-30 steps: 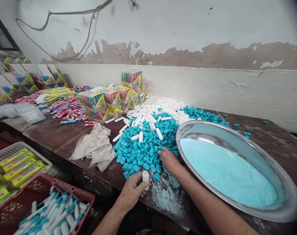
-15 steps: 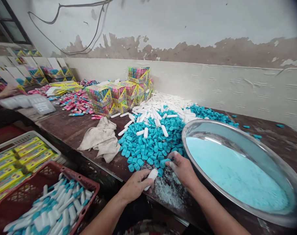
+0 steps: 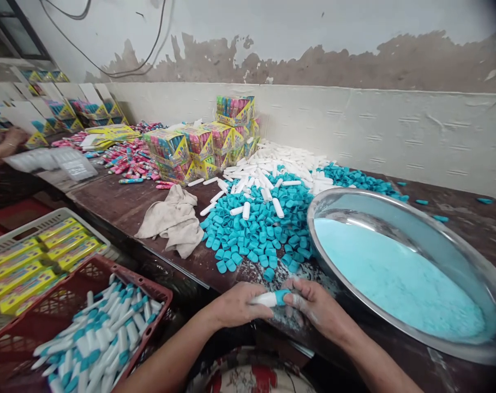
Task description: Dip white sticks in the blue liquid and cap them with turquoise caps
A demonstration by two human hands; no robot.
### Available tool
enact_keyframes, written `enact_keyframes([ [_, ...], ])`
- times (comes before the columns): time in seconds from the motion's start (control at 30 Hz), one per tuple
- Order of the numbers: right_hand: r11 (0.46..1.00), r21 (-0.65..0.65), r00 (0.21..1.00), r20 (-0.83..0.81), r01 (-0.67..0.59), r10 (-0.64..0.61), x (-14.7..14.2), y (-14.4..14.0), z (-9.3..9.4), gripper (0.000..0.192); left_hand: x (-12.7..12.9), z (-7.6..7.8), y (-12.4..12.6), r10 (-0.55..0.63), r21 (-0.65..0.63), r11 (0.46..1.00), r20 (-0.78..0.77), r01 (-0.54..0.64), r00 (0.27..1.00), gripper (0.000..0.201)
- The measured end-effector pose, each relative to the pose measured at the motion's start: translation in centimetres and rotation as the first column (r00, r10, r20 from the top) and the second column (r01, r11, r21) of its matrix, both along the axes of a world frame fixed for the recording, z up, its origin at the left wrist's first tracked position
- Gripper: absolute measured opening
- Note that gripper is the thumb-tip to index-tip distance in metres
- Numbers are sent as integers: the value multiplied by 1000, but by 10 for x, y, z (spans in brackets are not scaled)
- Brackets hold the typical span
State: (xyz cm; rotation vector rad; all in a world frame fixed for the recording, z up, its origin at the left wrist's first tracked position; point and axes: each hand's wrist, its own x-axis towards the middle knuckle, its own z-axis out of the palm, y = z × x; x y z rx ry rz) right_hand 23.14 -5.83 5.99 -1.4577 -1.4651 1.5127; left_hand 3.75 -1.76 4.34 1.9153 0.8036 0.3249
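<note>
A white tube point(image 3: 265, 298) is held lying crosswise at the near edge of the worktop point(image 3: 120, 204), with a blue cap point(image 3: 282, 296) seated on its right end. The tube's body is gripped by the closed left hand point(image 3: 236, 304), while the cap is pinched by the fingers of the right hand point(image 3: 315, 307); both hands are brought together on the one piece. Spilled powder point(image 3: 278, 273) is seen on the worktop just beyond the hands. Farther out, a heap of loose blue caps point(image 3: 256, 229) is spread, with white tubes point(image 3: 272, 166) piled behind it. A metal basin point(image 3: 399, 210) of pale blue powder is set to the right of the right hand. A crumpled cloth point(image 3: 172, 221) is laid beyond the left hand. Capped tubes are collected in a red crate point(image 3: 141, 275) left of the left hand.
</note>
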Motion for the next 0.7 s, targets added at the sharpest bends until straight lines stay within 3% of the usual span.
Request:
enact_keyframes([
  [0.13, 1000, -10, 1000, -7, -8, 8, 1, -5, -2, 24, 10, -12, -4, 23, 258, 966, -216, 34, 976, 35],
  [0.23, 999, -30, 999, -33, -21, 20, 3, -7, -3, 26, 19, -16, -7, 66, 367, 927, -351, 73, 934, 36],
  [0.4, 996, -72, 992, -119, -52, 43, 7, -9, -6, 26, 30, -11, -11, 70, 408, 903, -447, 134, 892, 33],
  [0.5, 995, -99, 987, -163, -12, -4, 5, -10, -5, 25, 33, -7, -12, 75, 400, 907, -455, 128, 888, 25],
  [0.7, 996, 24, 995, -55, 81, -80, -5, -11, -10, 18, 35, -7, -14, 104, 404, 907, -487, 118, 867, 22],
])
